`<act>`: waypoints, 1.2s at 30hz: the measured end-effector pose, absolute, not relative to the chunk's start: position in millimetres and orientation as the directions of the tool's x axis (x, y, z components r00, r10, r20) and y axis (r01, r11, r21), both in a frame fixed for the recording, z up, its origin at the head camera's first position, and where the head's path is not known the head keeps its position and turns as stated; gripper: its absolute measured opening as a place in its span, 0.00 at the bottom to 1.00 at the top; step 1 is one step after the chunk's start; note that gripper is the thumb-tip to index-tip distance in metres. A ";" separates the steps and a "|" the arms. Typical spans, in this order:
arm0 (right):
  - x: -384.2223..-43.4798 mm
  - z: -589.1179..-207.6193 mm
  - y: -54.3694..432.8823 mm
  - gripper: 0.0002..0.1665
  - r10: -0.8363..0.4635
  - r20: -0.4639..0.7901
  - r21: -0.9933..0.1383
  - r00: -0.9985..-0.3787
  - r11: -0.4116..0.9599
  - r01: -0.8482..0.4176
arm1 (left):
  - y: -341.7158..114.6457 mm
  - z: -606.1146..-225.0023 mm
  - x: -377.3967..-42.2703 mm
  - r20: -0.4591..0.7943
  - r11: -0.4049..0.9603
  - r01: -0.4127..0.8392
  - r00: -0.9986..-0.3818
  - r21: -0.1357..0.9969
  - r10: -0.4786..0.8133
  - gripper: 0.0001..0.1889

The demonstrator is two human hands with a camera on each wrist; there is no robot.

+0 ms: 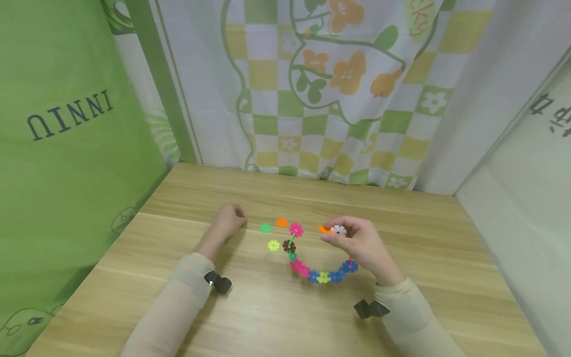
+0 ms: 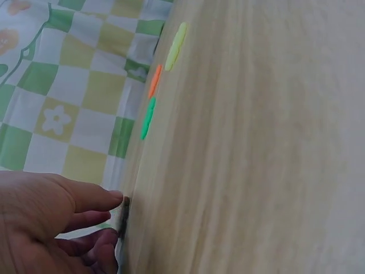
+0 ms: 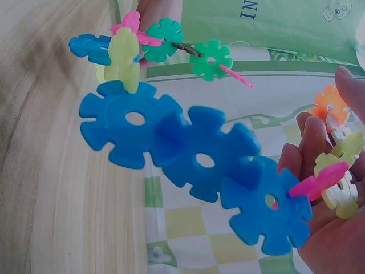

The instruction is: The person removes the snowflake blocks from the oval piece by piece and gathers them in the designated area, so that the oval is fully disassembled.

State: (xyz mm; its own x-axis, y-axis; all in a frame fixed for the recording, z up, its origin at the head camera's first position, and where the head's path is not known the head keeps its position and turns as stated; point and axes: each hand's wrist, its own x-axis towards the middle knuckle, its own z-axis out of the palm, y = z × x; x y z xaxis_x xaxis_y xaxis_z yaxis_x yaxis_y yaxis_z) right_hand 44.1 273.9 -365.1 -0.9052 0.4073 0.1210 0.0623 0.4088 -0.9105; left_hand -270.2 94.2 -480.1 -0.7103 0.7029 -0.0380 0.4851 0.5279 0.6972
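My right hand pinches the end of a chain of flower-shaped interlocking discs, at an orange disc and a white disc. From it hang several blue discs, a yellow disc and green discs. The chain curves leftward to a pink disc at its other end. At the table, my left hand has its fingers curled, with thumb and fingertips on either side of a dark disc, partly hidden.
Loose discs lie on the wooden table between the hands: green, orange and yellow. A patterned curtain hangs behind the table's far edge, and a green cloth stands along the left.
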 end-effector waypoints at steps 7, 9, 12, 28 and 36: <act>44.8 -365.0 274.8 0.13 0.410 0.127 -0.903 -0.903 0.424 0.065 | 95.0 -467.1 -262.1 -0.003 0.448 0.480 -0.680 0.754 0.733 0.16; 44.7 -364.8 274.8 0.13 0.409 0.131 -0.903 -0.903 0.426 0.062 | 97.0 -457.9 -255.5 0.023 0.399 0.484 -0.658 0.779 0.753 0.15; 44.5 -364.6 274.7 0.13 0.407 0.132 -0.903 -0.904 0.425 0.060 | 100.9 -440.5 -242.4 0.076 0.299 0.482 -0.617 0.824 0.783 0.14; 40.0 -366.1 271.1 0.15 0.374 0.170 -0.915 -0.912 0.404 -0.005 | 107.2 -372.8 -151.3 0.235 -0.165 0.325 -0.187 0.931 0.954 0.12; 37.2 -367.4 267.0 0.17 0.360 0.187 -0.931 -0.914 0.363 -0.047 | 119.3 -379.8 -138.9 0.292 -0.274 0.227 -0.047 0.934 0.955 0.11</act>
State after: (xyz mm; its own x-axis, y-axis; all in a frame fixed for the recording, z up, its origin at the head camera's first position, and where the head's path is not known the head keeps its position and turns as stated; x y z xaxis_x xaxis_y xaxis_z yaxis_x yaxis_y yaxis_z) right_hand 37.2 267.0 -367.4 -0.9143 0.3596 0.1865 -0.0473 0.3626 -0.9308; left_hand -138.9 119.3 -379.8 -0.0474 0.9553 0.2918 0.2274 -0.2742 0.9344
